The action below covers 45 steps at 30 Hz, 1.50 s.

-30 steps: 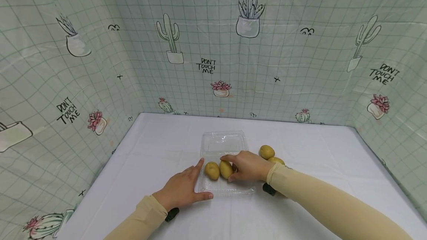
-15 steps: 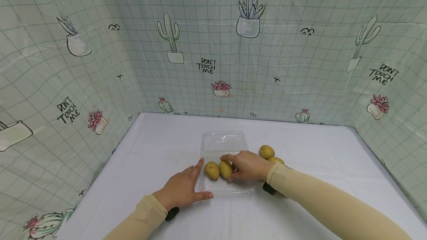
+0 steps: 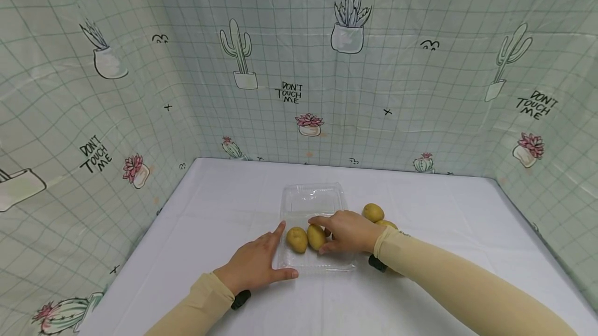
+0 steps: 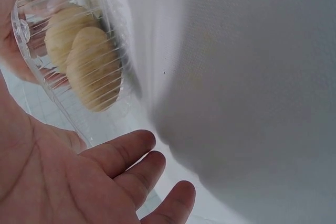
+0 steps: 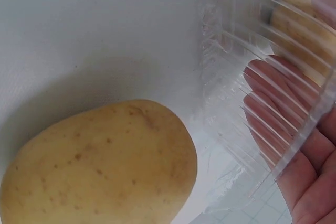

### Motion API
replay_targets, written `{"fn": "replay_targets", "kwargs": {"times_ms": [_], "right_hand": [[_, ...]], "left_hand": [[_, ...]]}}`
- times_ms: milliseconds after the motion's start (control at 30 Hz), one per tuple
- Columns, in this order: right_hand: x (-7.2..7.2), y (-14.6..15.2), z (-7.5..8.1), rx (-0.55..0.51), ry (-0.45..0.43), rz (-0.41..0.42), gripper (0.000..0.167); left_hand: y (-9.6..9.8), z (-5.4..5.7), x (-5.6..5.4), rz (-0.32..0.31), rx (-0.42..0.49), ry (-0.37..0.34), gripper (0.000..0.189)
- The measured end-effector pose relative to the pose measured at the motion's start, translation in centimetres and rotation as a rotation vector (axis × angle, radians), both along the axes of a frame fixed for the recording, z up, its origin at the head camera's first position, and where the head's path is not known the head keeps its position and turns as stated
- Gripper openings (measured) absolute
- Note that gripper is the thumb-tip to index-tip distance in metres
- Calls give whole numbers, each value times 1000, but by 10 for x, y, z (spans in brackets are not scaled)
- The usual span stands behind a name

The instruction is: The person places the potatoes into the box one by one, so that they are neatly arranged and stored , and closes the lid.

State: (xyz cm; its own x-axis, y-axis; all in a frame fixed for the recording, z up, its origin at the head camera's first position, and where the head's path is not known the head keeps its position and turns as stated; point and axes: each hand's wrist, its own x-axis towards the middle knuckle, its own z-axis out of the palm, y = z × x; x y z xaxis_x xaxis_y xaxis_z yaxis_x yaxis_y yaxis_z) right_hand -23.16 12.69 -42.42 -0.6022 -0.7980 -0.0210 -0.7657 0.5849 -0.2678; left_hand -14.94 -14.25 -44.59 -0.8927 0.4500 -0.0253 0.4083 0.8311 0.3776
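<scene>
A clear plastic clamshell container (image 3: 314, 200) lies with its lid folded back, away from me. Inside its base are two potatoes: the left one (image 3: 296, 240) sits beside a second potato (image 3: 315, 237). My right hand (image 3: 350, 233) reaches in from the right and grips that second potato between thumb and fingers. My left hand (image 3: 254, 263) spreads along the container's left side, index finger and thumb at its edge. In the left wrist view the potatoes (image 4: 94, 69) show through the ribbed wall, above the left hand's straight fingers.
More potatoes rest on the white-covered table (image 3: 224, 201) to the container's right: one potato (image 3: 373, 213) at the back, another (image 3: 386, 225) partly behind the right forearm. A large potato (image 5: 105, 166) lies outside the container near the right wrist. A patterned curtain (image 3: 289, 55) surrounds the table.
</scene>
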Motion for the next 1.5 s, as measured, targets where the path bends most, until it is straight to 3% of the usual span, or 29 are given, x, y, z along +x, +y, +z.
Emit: {"fn": "replay_targets", "kwargs": {"times_ms": [500, 700, 833, 1033, 1233, 1500], "right_hand": [[1, 6, 9, 29, -14, -44, 72], [4, 21, 31, -25, 17, -60, 69], [6, 40, 49, -60, 43, -115, 66], [7, 77, 60, -111, 27, -196, 64], [19, 111, 58, -152, 18, -221, 62], [43, 146, 42, -154, -6, -247, 60]], "left_hand": [[0, 0, 0, 12, -8, 3, 110], [0, -1, 0, 12, -16, 4, 111], [0, -3, -1, 7, -10, 11, 111], [-1, -5, -1, 1, -11, 16, 112], [-1, -4, 0, 1, -8, 16, 112], [-1, -3, 0, -4, 9, 11, 112]]}}
